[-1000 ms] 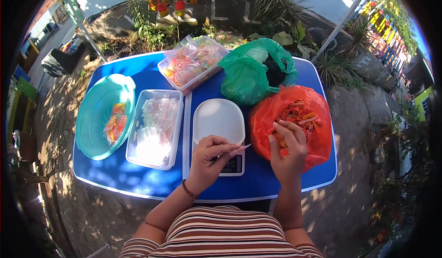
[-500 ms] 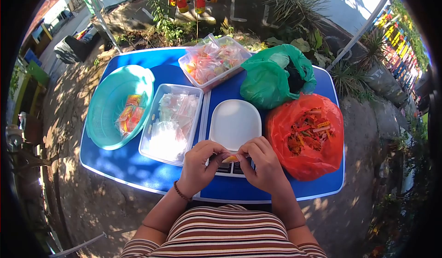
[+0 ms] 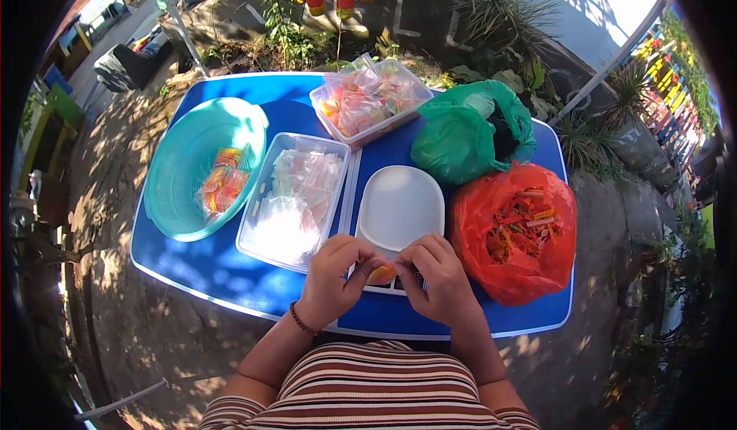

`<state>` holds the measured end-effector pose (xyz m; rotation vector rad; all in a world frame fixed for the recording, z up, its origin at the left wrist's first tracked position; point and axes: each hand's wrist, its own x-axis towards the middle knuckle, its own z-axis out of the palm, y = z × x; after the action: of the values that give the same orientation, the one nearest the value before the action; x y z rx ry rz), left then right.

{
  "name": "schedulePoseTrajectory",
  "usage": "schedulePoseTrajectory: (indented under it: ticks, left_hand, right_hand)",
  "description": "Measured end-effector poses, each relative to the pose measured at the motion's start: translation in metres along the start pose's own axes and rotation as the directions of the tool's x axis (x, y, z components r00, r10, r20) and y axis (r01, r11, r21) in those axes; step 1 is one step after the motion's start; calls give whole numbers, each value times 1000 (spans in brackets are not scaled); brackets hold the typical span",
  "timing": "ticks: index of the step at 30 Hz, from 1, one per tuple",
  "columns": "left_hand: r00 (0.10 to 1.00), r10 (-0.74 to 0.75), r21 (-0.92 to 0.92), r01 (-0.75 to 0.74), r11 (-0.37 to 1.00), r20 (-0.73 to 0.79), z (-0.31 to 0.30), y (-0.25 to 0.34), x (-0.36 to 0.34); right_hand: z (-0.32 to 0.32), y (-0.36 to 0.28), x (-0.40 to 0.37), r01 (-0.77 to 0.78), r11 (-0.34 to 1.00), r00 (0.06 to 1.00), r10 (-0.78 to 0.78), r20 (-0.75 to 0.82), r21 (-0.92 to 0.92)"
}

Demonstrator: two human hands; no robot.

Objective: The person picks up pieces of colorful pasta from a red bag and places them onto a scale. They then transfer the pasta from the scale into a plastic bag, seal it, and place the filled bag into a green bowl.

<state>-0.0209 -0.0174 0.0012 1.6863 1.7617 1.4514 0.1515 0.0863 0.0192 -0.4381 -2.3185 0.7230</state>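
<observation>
Between my two hands is a small clear plastic packet point(image 3: 381, 274) with something orange-yellow inside. My left hand point(image 3: 336, 278) pinches one side of its upper edge, and my right hand point(image 3: 436, 279) pinches the other. Both hands are closed, thumbs against fingers, over the front of a kitchen scale with a white square platform point(image 3: 401, 209). The packet and my fingers partly cover the scale's front panel. Left of the scale stands a clear plastic box point(image 3: 247, 255) of flat clear plastic bags. On the right sits a red plastic bag point(image 3: 541, 272) filled with orange and red strips.
A turquoise basket point(image 3: 165, 165) at the left holds several filled packets point(image 3: 223, 183). Behind the scale are a clear box point(image 3: 361, 140) piled with filled packets and a green plastic bag point(image 3: 453, 142). All stand on a blue table point(image 3: 223, 276) with a white edge.
The view has shifted slightly, so the table items appear a little to the right. The packet hangs lower and shows more of its orange-yellow content; both hands keep their pinch.
</observation>
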Motion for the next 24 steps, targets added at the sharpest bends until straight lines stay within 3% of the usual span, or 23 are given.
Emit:
schedulePoseTrajectory:
  ticks: [2, 4, 8, 11, 14, 17, 20, 24]
  left_hand:
    - [999, 32, 35, -31, 999, -13, -2, 3, 2]
    - [994, 112, 77, -111, 991, -7, -5, 7, 8]
    - [990, 136, 80, -139, 987, 37, -4, 1, 7]
    - [986, 154, 109, -159, 981, 58, 1, 3, 3]
    - [989, 117, 86, -125, 988, 90, -1, 6, 2]
    - [995, -69, -107, 76, 991, 67, -4, 6, -3]
    - [999, -40, -69, 39, 997, -1, -20, -4, -6]
    - [992, -59, 5, 60, 998, -112, -56, -6, -12]
  right_hand:
    - [-2, 7, -5, -9, 999, 1000, 9, 2, 47]
    - [-9, 10, -6, -6, 1000, 1000, 7, -25, 17]
    - [-16, -8, 7, 16, 994, 996, -26, -91, -113]
    - [-10, 5, -6, 59, 991, 998, -57, 24, -118]
    - [-11, 6, -6, 38, 989, 999, -35, 21, -141]
    - [-3, 2, -1, -14, 999, 1000, 13, -23, -30]
    - [5, -20, 18, -250, 959, 968, 245, 55, 131]
    - [45, -16, 37, -63, 969, 998, 59, 26, 238]
